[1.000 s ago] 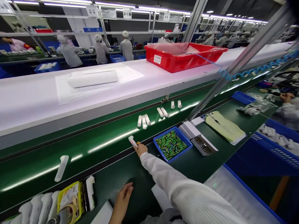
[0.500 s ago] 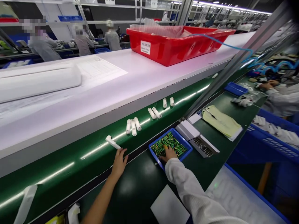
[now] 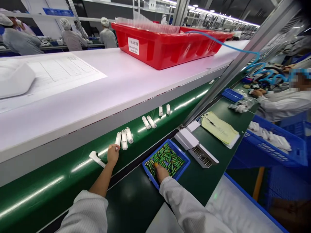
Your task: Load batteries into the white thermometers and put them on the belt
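Note:
My left hand [image 3: 113,155] is over the green belt, its fingers closed on the lower end of a white elongated plastic casing [image 3: 118,138]. Two similar casings [image 3: 126,137] lie right beside it. A white curved handle-like part [image 3: 96,158] rests just left of my wrist. My right hand [image 3: 160,172] reaches into a blue tray [image 3: 182,170] full of green batteries [image 3: 168,158]. A yellow cover is on one of its fingertips. Those fingers are curled down among the batteries, and their tips are partly hidden.
More white casings [image 3: 149,122] lie farther along the belt [image 3: 80,174]. Right of the tray stand white boxes [image 3: 204,154] and a yellow sheet with a pen [image 3: 220,128]. A red bin [image 3: 155,48] sits on the shelf above. A slanted metal post [image 3: 211,87] crosses the bench; a co-worker's sleeve [image 3: 279,103] is beyond.
My left hand has moved from beside the curved part up the belt to the casing and closed on it. My right hand stays in the tray. The view has shifted.

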`<act>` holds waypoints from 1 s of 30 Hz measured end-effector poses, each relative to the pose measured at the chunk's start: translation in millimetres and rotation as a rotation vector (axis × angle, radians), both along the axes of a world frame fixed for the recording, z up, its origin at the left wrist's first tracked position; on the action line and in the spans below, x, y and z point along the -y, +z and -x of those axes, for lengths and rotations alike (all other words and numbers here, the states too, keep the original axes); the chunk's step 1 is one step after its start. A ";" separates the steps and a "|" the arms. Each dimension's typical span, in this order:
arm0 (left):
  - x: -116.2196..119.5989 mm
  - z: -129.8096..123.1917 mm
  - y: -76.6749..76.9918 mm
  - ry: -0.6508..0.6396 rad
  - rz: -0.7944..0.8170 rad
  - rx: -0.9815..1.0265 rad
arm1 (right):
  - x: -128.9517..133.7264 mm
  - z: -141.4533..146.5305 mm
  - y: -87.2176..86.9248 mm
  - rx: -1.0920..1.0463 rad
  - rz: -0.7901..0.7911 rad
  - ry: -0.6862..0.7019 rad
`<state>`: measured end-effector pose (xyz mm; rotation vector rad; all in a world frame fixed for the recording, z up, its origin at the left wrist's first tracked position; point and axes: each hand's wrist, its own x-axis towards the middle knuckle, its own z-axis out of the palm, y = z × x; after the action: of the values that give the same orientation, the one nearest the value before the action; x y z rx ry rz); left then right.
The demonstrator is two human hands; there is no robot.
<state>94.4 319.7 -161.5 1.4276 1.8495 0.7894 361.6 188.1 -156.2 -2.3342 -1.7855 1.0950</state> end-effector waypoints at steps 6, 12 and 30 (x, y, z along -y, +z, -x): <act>96.1 31.6 51.1 0.202 -0.166 0.277 | 5.1 -13.9 11.0 -0.258 -0.163 -0.220; 193.4 43.4 129.9 0.614 -0.250 1.090 | 25.9 -11.0 56.8 -0.736 -0.266 -0.285; 325.8 14.7 265.1 0.452 -0.278 1.582 | 192.8 141.0 255.5 -1.239 -0.359 0.161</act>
<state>79.7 -6.1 103.6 0.1244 0.7327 1.7222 220.6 -4.7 99.3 -0.8689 -1.4131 1.5287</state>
